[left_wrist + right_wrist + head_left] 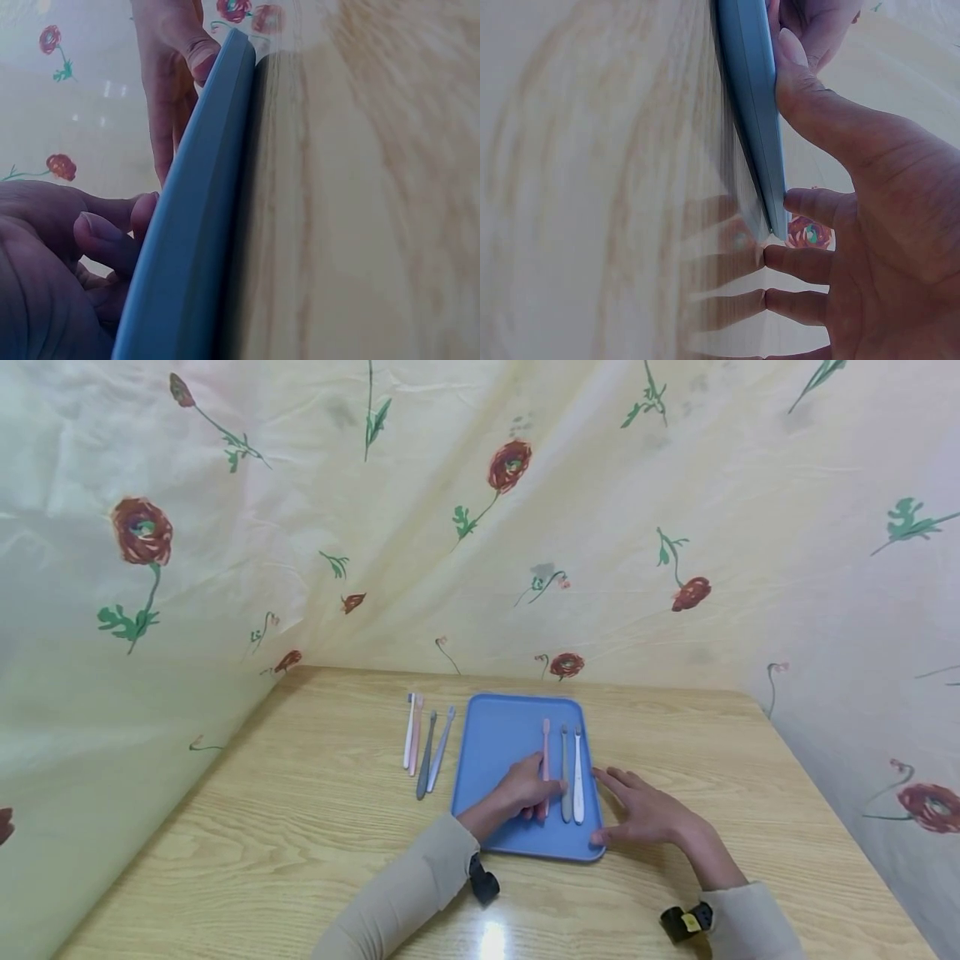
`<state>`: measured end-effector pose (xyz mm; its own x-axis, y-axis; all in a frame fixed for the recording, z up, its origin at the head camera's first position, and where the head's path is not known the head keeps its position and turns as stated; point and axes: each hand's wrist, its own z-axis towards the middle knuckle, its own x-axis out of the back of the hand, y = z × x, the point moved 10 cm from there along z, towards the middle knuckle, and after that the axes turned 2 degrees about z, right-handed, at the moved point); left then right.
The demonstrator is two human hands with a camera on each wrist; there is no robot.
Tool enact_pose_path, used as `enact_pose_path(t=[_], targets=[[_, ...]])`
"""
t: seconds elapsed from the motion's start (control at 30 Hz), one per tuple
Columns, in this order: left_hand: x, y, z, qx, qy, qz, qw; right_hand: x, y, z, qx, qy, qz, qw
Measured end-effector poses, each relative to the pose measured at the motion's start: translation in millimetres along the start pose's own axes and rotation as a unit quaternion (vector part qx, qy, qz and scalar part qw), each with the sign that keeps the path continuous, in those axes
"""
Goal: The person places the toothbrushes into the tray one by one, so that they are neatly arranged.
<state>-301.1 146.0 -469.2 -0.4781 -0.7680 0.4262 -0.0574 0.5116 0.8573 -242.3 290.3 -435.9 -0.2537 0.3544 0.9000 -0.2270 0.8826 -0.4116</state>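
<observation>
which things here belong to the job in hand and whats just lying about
Job:
- tray
- pink brush, held by the left hand
- grey brush, white brush, on the tray
- probably the four brushes left of it

Just there:
- flowered cloth, backdrop

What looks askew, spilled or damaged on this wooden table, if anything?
Only slightly askew: left of the blue rectangular tray, the slim pale-blue toothbrush slants more than the slim grey toothbrush beside it, so their heads fan apart. I see no spill or damage.
</observation>
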Motion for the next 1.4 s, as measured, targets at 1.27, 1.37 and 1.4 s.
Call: enact_pose_path(t=[1.27,1.37,1.4], targets=[[118.8,-21.3,-24.2,-0.021,0.069,-0.007,0.9974,0.9,-1.6,-1.1,0.007,0.006,-0.001,1.0],[128.0,-26.0,-25.2,-0.028,0.07,-0.02,0.997,1.4,-1.4,-1.2,0.008,0.006,-0.003,1.0],[131.2,-27.7,-25.3,-0.028,0.07,-0.022,0.9969,1.4,-1.2,-1.2,0.008,0.007,-0.003,1.0]])
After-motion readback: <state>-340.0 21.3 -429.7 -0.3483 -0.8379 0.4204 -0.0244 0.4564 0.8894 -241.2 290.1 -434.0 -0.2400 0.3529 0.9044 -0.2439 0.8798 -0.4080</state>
